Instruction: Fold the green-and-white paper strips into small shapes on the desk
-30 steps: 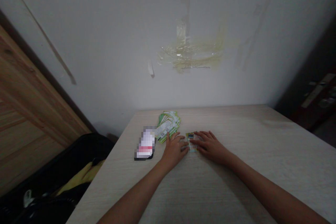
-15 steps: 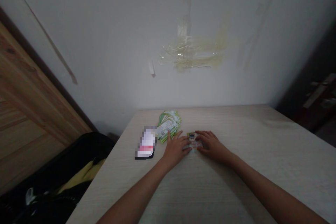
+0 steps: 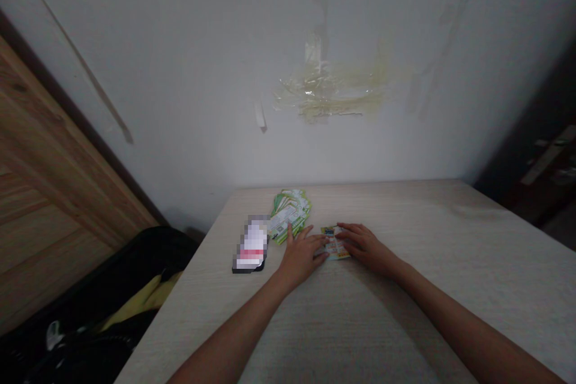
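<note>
A small printed leaflet [image 3: 333,247], coloured yellow, orange and blue, lies on the table between my two hands. My left hand [image 3: 301,254] rests at its left side with fingers spread, the tips reaching onto the paper. From the other side, my right hand [image 3: 366,250] lies over the right part with its fingers stretched out, hiding that edge. Just beyond my left hand is a fanned pile of green and white printed leaflets [image 3: 288,215]. A phone [image 3: 252,246] with a blurred screen sits left of the pile.
The pale wood-grain table [image 3: 306,324] meets a grey wall [image 3: 202,72] bearing peeling clear tape [image 3: 324,93]. Wooden panelling [image 3: 54,204] stands at the left, above a dark bag [image 3: 153,252] with yellow cloth [image 3: 144,295]. A door handle plate [image 3: 546,159] shows at far right.
My right hand has flattened and its thumb has drawn back, uncovering more of the leaflet's lower right. My left hand, the pile and the phone look the same.
</note>
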The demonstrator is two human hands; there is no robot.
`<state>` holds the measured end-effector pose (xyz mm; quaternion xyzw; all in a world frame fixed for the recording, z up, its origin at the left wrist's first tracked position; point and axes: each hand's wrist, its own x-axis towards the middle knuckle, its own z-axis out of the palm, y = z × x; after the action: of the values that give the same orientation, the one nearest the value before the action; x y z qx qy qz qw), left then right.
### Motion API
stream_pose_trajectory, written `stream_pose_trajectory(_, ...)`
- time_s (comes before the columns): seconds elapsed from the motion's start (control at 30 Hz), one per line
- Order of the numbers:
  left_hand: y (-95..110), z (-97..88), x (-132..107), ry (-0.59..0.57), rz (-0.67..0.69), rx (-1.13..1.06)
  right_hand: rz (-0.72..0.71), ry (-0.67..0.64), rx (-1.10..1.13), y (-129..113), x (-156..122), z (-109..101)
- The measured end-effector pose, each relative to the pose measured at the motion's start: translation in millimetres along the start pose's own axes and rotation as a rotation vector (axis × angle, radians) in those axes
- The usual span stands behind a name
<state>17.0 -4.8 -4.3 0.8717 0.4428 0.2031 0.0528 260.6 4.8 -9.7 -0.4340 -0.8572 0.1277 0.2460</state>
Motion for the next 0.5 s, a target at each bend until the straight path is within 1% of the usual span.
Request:
stream_pose_trajectory(0.17, 0.5, -1.1, 0.0, -0.003, 0.01, 0.015, 0.018, -0.001, -0.002, -2.0, 0.0, -1.7)
stream_pose_trajectory(0.5, 1.2, -2.3, -1.1, 0.0, 0.008, 0.024, -0.004, 0.006, -0.032, 2.1, -0.4, 2.6)
